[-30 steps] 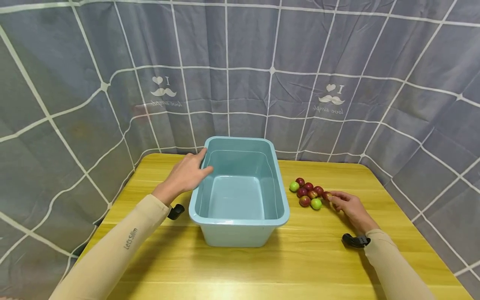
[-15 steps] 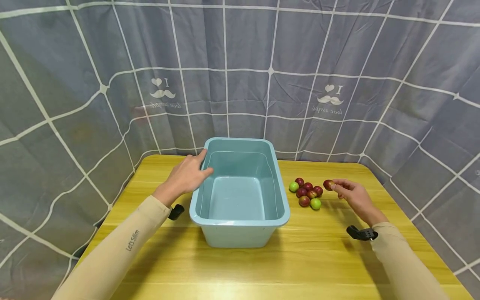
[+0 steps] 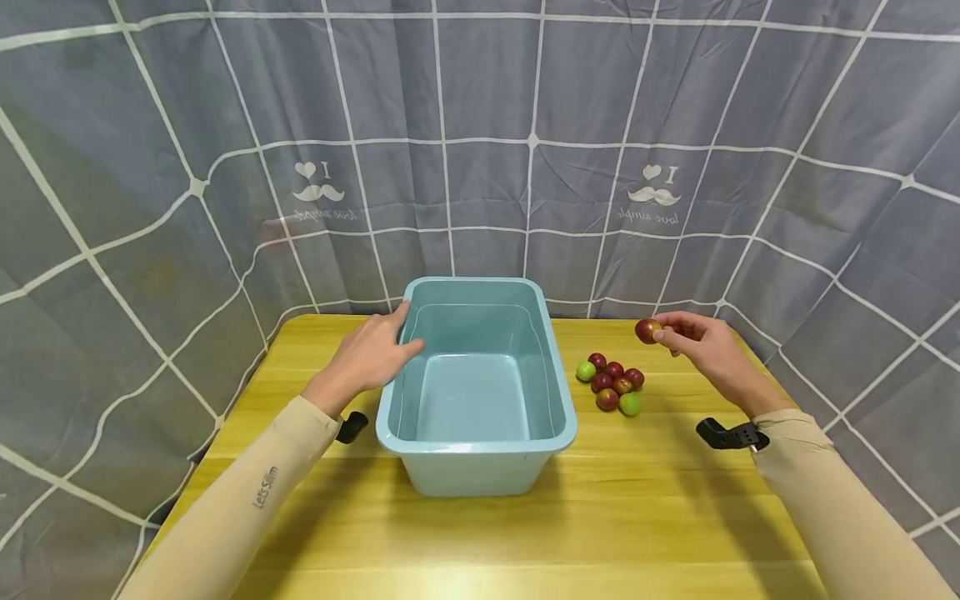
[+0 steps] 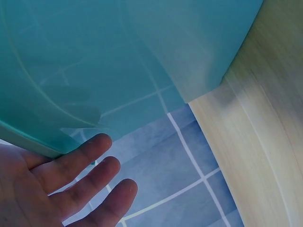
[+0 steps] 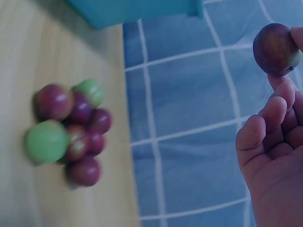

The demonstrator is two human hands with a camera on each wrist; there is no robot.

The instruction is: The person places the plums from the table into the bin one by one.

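My left hand (image 3: 371, 354) rests on the left rim of a light blue plastic tub (image 3: 480, 447), thumb over the inside and fingers outside. In the left wrist view, the fingers (image 4: 94, 175) extend loosely beside the tub wall. My right hand (image 3: 701, 346) pinches a dark red plum (image 3: 647, 331) between thumb and fingertips, raised above the table. The right wrist view shows this plum (image 5: 276, 49) at the fingertips, with the other fingers curled loosely. Below it, a cluster of red plums (image 3: 602, 382) lies on the table, with green fruits (image 3: 630, 404) among them.
The tub stands on a yellow wood-grain table (image 3: 480, 542), left of the fruit cluster. A grey curtain (image 3: 487, 183) with white grid lines hangs close behind the table and along both sides. Each wrist wears a black band (image 3: 731, 435).
My right hand has lifted the plum from the cluster's right edge, moving it up and toward the back of the table. The left hand stays on the tub rim.
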